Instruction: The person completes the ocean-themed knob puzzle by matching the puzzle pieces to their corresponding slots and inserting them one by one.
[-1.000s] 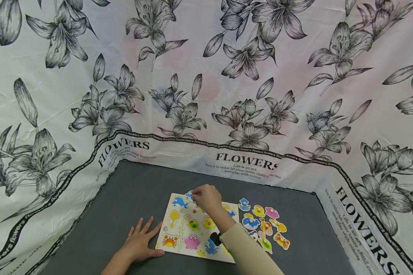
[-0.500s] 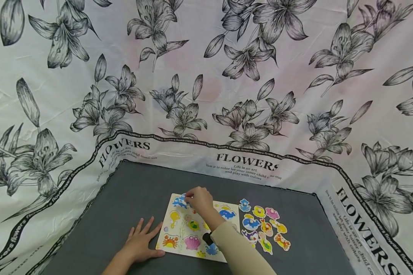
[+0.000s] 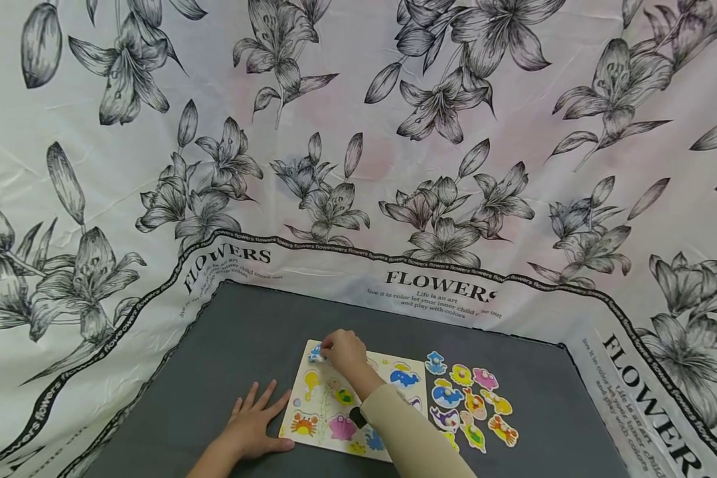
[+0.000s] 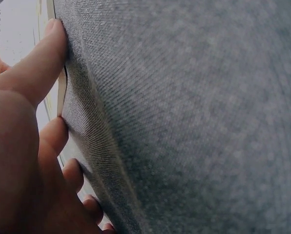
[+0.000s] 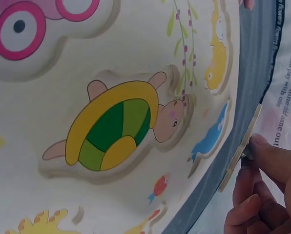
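A pale wooden puzzle board (image 3: 325,378) with sea-animal recesses lies on the dark table. Over its far left corner my right hand (image 3: 344,350) pinches a blue-and-white puzzle piece (image 3: 315,354) by its small knob. In the right wrist view that piece (image 5: 240,151) shows edge-on, tilted, beside the blue whale-like recess (image 5: 211,131). The turtle recess (image 5: 116,126) lies nearer the camera. My left hand (image 3: 247,431) rests on the table with fingers spread, thumb and fingertips at the board's left edge. The left wrist view has its thumb (image 4: 43,63) along that edge.
Several loose puzzle pieces with knobs lie right of the board, among them a blue whale (image 3: 447,395), a pink piece (image 3: 485,378) and an orange fish (image 3: 503,430). A white flower-printed cloth (image 3: 311,265) hangs around the dark table (image 3: 227,352).
My right hand has moved left with the puzzle piece, from the board's far edge to the corner recess, and lowered slightly. My left hand stays at the board. The head view has shifted a little.
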{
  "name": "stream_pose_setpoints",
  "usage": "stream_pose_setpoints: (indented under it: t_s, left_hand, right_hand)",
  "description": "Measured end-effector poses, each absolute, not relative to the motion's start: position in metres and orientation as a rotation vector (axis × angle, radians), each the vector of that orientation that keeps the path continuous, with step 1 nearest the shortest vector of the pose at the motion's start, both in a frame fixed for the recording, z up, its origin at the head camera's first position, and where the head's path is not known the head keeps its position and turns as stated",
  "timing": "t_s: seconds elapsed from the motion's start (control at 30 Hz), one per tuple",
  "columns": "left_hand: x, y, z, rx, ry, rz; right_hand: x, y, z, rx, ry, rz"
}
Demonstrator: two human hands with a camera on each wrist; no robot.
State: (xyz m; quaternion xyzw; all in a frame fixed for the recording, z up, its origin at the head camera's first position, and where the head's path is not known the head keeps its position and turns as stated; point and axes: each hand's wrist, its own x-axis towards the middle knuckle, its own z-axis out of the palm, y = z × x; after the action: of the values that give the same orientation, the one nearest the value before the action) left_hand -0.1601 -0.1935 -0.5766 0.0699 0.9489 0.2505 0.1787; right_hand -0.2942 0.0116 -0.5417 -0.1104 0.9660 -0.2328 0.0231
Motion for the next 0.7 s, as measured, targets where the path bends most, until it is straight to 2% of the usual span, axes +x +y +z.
stream_pose_setpoints:
  t_s: [0.7]
  left_hand:
    - [-0.162, -0.193, -0.58, 0.19, 2.678, 0.704]
  right_hand:
    - [-0.307, 0.002, -0.558, -0.265, 2.896, -0.693]
